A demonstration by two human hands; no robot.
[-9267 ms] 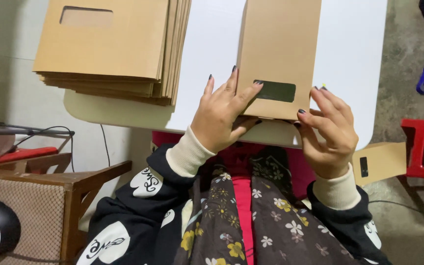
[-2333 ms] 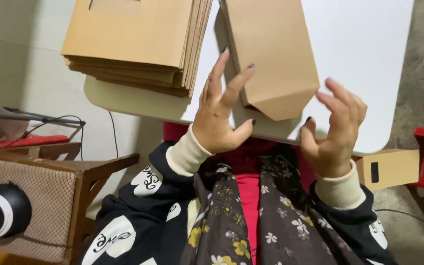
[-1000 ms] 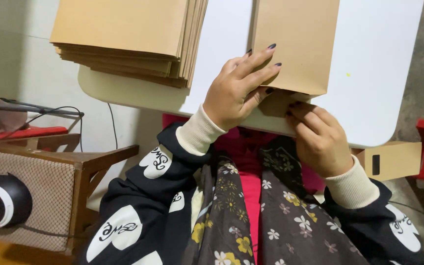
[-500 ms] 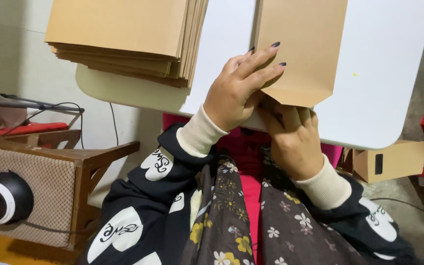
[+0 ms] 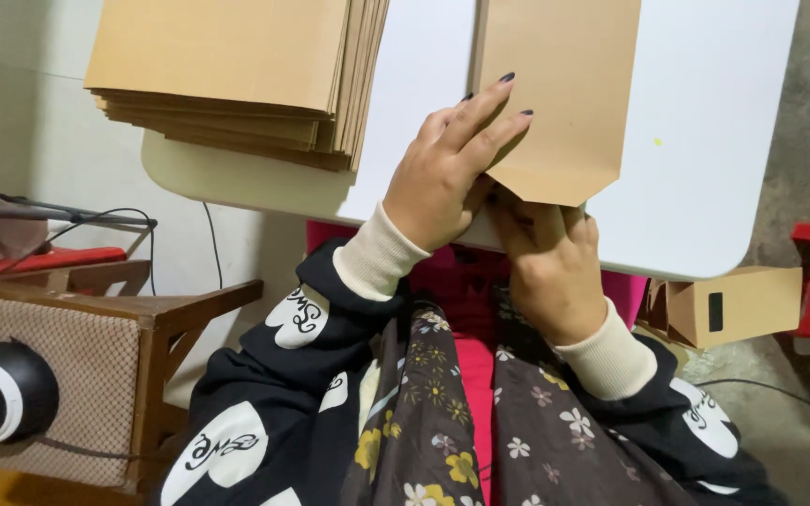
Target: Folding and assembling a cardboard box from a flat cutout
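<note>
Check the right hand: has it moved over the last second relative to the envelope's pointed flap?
Yes. The right hand has slid from beside the brown envelope flap tip to beneath it, at the white table edge, under the left hand.

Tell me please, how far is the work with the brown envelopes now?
Done: it is unclear; the pile of brown envelopes on the white table could be finished or waiting. In hand: one brown envelope lies flat, the left hand pressing on it, while the right hand works at its pointed flap at the table edge. Left: the flap does not look closed yet.
</note>
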